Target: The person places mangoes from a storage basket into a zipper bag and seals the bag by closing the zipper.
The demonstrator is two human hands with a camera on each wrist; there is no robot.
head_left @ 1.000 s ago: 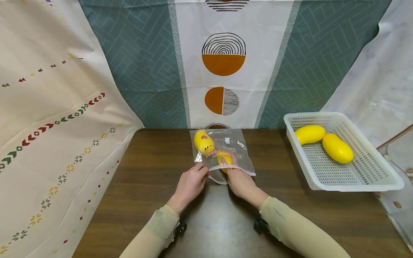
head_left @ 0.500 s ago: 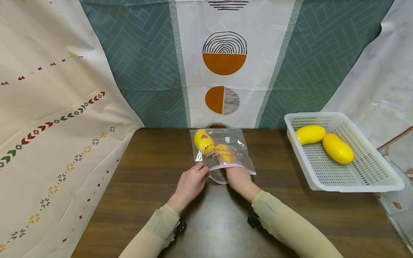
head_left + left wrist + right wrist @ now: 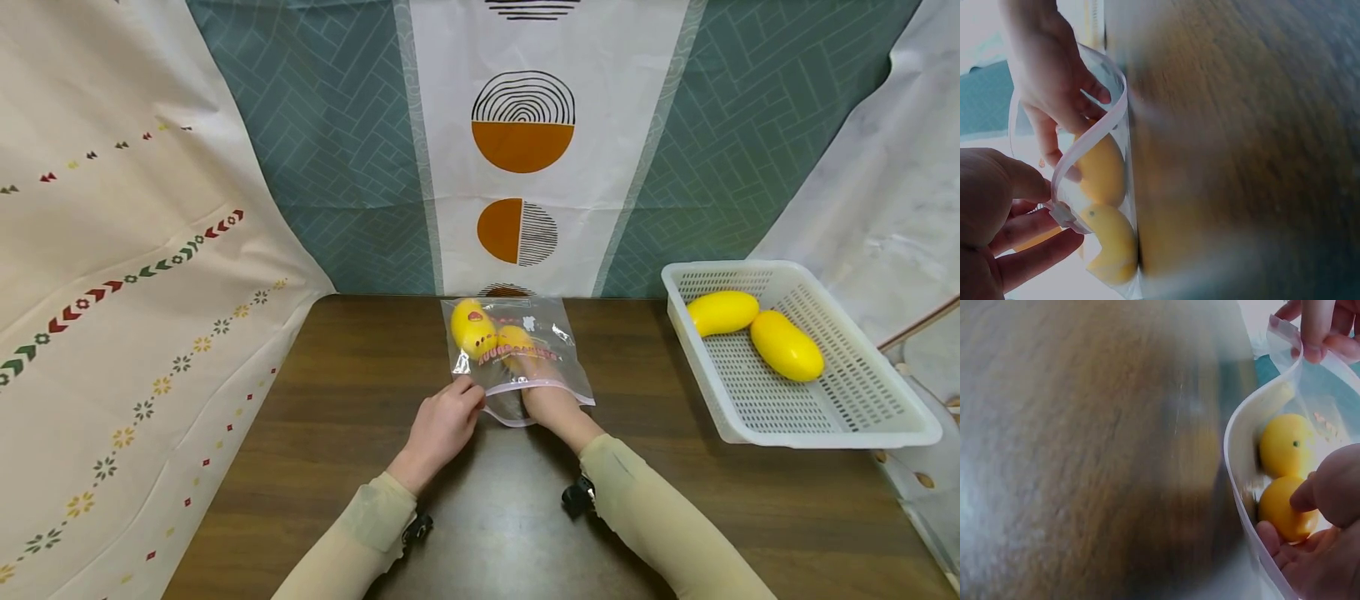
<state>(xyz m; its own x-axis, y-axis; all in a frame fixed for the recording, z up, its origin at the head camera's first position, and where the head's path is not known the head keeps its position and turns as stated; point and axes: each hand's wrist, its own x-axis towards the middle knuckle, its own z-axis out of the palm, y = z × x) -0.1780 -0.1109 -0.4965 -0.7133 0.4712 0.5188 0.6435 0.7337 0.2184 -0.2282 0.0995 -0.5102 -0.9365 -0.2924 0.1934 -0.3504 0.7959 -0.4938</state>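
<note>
2 yellow fruits (image 3: pixel 487 337) are lying side by side inside a clear zip bag (image 3: pixel 551 367), which is resting flat on the dark wooden table (image 3: pixel 337 433) near its far edge, mouth facing the person. The left hand (image 3: pixel 442 425) is pinching the left corner of the bag's mouth, its grip narrow on the zip strip (image 3: pixel 1088 153) and holding the opening apart. The right hand (image 3: pixel 547 404) is reaching into the bag, fingers (image 3: pixel 1329 487) loosely bent and touching the nearer fruit; its grip is not closing around anything. Both sleeves are pale beige. 2 more yellow fruits (image 3: pixel 757 329) are sitting touching in a white perforated basket (image 3: pixel 825 425), well apart on the table's right side. Patterned cloths are hanging behind.
</note>
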